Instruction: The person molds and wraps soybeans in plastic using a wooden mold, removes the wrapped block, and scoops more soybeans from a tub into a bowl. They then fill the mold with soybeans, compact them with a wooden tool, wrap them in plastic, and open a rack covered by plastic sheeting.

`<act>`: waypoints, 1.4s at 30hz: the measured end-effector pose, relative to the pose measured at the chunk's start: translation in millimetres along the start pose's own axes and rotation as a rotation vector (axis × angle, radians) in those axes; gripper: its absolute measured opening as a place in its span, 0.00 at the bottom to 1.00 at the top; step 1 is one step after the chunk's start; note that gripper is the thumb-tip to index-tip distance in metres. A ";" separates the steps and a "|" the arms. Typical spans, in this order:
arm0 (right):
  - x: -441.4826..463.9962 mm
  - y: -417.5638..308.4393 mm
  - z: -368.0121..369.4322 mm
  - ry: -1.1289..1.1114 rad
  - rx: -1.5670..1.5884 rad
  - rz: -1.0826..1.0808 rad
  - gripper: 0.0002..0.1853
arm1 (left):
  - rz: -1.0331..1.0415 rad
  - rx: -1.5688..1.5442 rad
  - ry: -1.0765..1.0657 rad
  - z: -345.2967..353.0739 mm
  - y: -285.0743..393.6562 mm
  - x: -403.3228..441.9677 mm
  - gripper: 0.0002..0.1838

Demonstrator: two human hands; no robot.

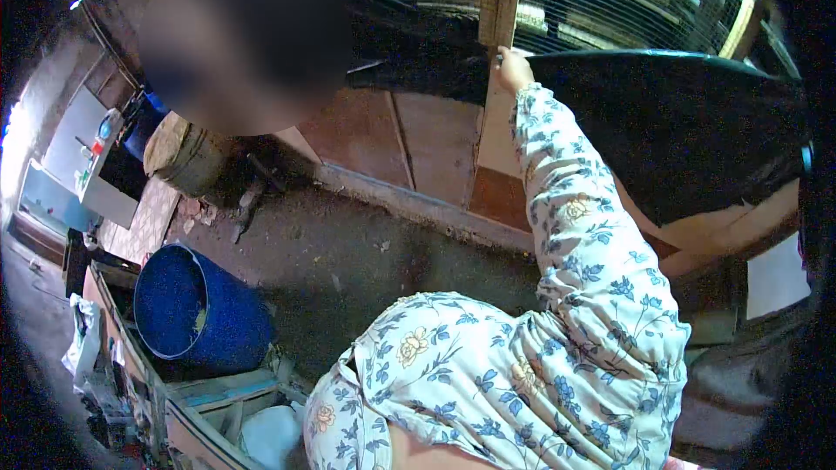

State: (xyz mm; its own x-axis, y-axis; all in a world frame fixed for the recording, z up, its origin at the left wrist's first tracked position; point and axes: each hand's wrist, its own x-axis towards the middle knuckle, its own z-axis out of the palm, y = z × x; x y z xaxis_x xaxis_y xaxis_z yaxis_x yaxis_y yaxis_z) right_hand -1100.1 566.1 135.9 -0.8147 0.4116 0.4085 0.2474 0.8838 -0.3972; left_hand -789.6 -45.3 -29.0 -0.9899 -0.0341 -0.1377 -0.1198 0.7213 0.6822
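My right hand (pixel 514 70) is raised at the end of an outstretched arm in a white sleeve with blue flowers. It is closed against the lower part of a wooden post (pixel 501 0), where the top edge of a black plastic sheet (pixel 662 122) meets the wood. A small dark spot shows at the fingertips, too small to make out. Wire mesh (pixel 610 0) stretches to the right of the post, above the sheet. My left hand is out of view; only part of that sleeve (pixel 335 418) shows at the bottom.
A blue barrel (pixel 226 313) leans at the lower left beside a wooden frame (pixel 165 400) with a white sack (pixel 272 435). Behind stands a covered drum (pixel 183 157). Wooden panels (pixel 435 139) line the wall above a dirt floor (pixel 348 244). A blurred oval hides the upper left.
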 end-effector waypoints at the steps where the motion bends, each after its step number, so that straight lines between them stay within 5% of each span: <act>1: 5.7 -3.3 3.4 0.004 0.044 -0.005 0.20 | -0.023 -0.006 -0.016 2.3 -0.4 2.1 0.21; 6: 10.7 0.7 18.0 0.056 -0.041 -0.072 0.12 | -0.146 -0.027 -0.069 6.1 -9.7 9.5 0.21; 10: 10.3 -32.2 13.0 0.315 -0.320 -0.314 0.04 | -0.205 -0.037 -0.105 4.8 -16.8 21.2 0.22; 18: 37.9 -40.5 36.6 0.034 -0.471 -0.158 0.10 | -0.308 -0.091 -0.138 -5.7 -29.7 37.8 0.23; 28: 38.3 -30.4 43.5 0.069 -0.483 -0.359 0.09 | -0.381 -0.129 -0.165 -10.3 -40.3 50.3 0.25; 31: 36.1 -29.8 54.8 0.204 -0.474 -0.289 0.20 | -0.397 -0.137 -0.170 -9.8 -41.9 51.4 0.25; 36: 23.4 -32.1 56.8 0.111 -0.379 -0.305 0.18 | -0.396 -0.151 -0.179 -7.6 -40.8 55.7 0.26; 42: -53.2 -91.7 13.6 -0.012 -0.441 -0.584 0.07 | -0.278 -0.171 -0.177 -14.9 -31.9 64.5 0.27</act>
State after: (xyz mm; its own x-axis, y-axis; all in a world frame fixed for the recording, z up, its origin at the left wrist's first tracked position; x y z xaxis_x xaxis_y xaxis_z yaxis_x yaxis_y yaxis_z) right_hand -1086.6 460.1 139.5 -0.8836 -0.1541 0.4421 -0.0427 0.9669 0.2517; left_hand -850.7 -80.8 -48.9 -0.8910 -0.0814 -0.4466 -0.4082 0.5744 0.7096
